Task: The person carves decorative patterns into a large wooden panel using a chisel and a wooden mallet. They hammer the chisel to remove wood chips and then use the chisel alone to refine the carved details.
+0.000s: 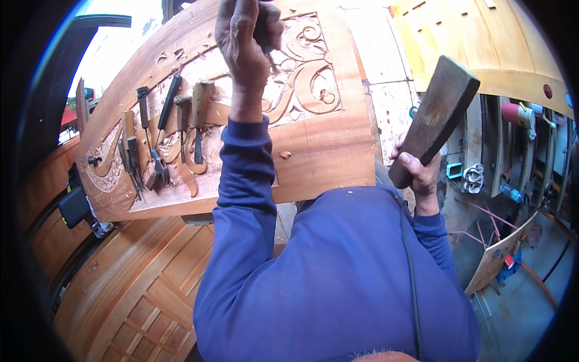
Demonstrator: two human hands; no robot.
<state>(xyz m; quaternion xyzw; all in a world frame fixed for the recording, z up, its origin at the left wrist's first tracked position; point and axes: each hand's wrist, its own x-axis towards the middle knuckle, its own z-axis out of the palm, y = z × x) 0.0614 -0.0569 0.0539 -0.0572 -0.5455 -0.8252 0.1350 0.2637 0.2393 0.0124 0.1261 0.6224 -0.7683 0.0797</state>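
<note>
My right hand (pixel 424 173) grips a dark, block-shaped wooden mallet (pixel 439 114), tilted upward, to the right of the carved wooden panel (pixel 325 142). Over the panel's far part, my left hand (pixel 244 39) is curled, its fingers partly in shadow and cut off by the upper edge; what it holds, if anything, I cannot make out. Scroll relief (pixel 313 84) shows beside that hand. Left of my left forearm, several carving chisels lie on the panel, among them a black-handled one (pixel 169 101) and a wide wooden-handled one (pixel 200 114).
Wood chips (pixel 285 155) are scattered over the panel. Below it at the left lies a panelled wooden door (pixel 151 295). A pale wooden piece (pixel 470 36) stands at the far right, above a rack of long bars (pixel 503 145). A board (pixel 500 253) leans at the right.
</note>
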